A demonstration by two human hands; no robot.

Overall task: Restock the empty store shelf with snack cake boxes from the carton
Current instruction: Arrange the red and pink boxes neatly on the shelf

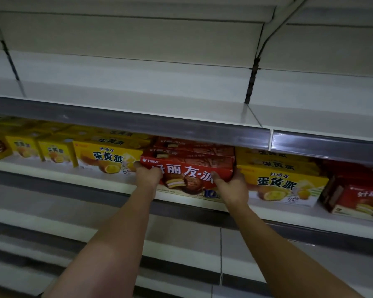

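A red snack cake box (186, 176) stands at the front of the middle shelf (78, 175), with more red boxes (192, 151) stacked behind it. My left hand (148, 176) grips its left end. Its right end is held by my right hand (233, 187), thumb across the front face. Yellow snack cake boxes sit on both sides: one group (107, 158) to the left, another (282, 182) to the right. The carton is out of view.
The upper shelf (138, 91) above holds nothing, with a grey price rail (138, 123) along its front. Another red box (357, 201) sits at the far right of the middle shelf. Lower shelves (181, 237) run beneath my arms.
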